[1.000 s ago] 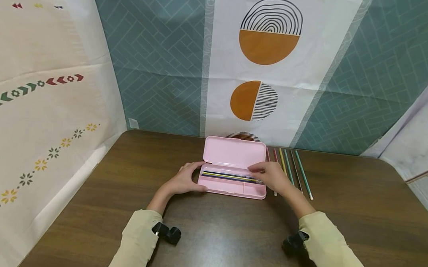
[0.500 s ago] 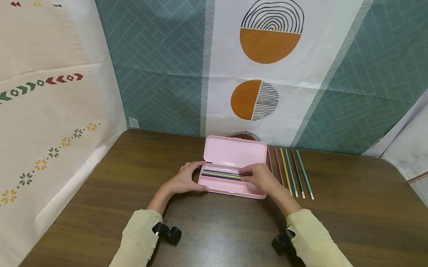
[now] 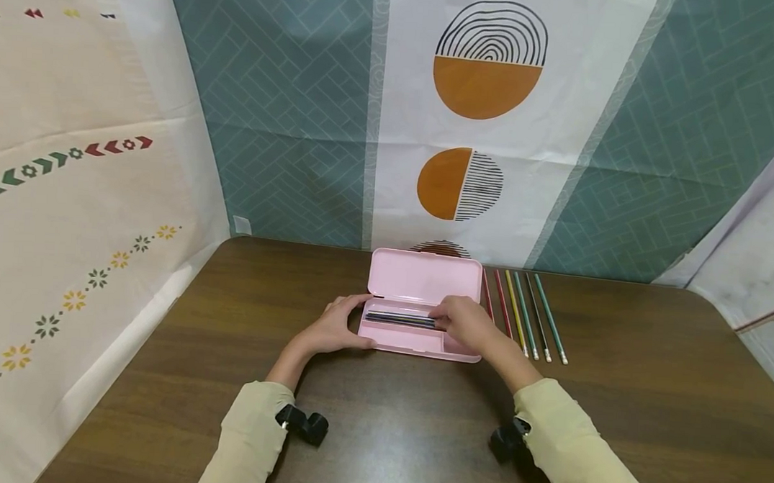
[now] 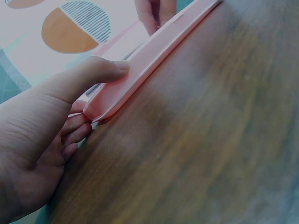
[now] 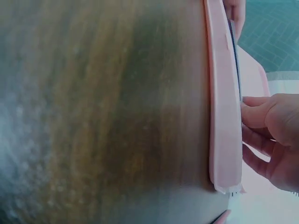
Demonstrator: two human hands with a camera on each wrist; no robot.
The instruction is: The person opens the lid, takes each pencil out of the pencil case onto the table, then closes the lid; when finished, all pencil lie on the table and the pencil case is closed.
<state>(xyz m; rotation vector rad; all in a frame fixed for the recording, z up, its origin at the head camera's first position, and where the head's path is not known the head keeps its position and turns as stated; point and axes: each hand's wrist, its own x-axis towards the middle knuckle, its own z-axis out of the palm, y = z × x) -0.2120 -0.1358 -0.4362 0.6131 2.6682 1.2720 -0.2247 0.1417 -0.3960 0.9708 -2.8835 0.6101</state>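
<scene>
A pink pencil case [image 3: 399,337] lies on the table with its lid [image 3: 424,275] raised at the back. Inside its rear compartment is a bunch of dark and yellow pencils [image 3: 396,319]. My left hand [image 3: 333,327] grips the case's left end; in the left wrist view the thumb [image 4: 114,70] lies over the front wall and the fingers curl round the end. My right hand [image 3: 466,323] reaches into the case and pinches the pencils near their right ends. The right wrist view shows its thumb and fingers [image 5: 254,114] behind the front wall, the fingertips partly hidden.
Right of the case several pencils lie side by side: red [image 3: 504,304], yellow [image 3: 516,312], green [image 3: 549,317] and a dark one [image 3: 538,316], most with visible white erasers. The brown table [image 3: 379,428] ends at a patterned cloth wall [image 3: 287,158] behind.
My right hand has moved left from the case's right end along the pencils, which now lie closer together. My left hand keeps its hold on the case's left end.
</scene>
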